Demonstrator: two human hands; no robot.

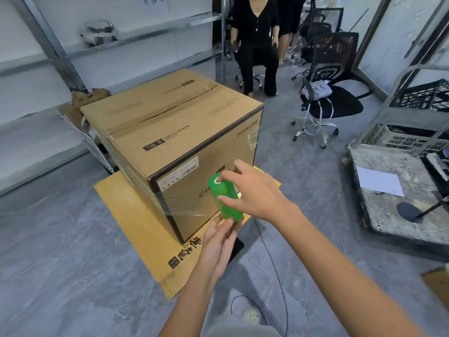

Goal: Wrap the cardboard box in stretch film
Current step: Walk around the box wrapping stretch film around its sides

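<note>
A large brown cardboard box (pixel 170 132) stands on a flattened sheet of cardboard (pixel 136 229) on the grey floor. Clear stretch film (pixel 170 203) bands its lower part around the near corner. A green film roll (pixel 224 198) stands nearly upright in front of the box's near right face, with film running from it to the box. My right hand (pixel 252 190) grips the roll from the top and side. My left hand (pixel 218 242) holds the roll's bottom end from below.
A black office chair (pixel 330 98) stands to the right behind the box. A person in black sits on a chair (pixel 257 45) farther back. A grey cart (pixel 398 181) with crates is at the right. Metal shelving (pixel 136 37) lines the left wall. A thin cable (pixel 274 268) crosses the floor.
</note>
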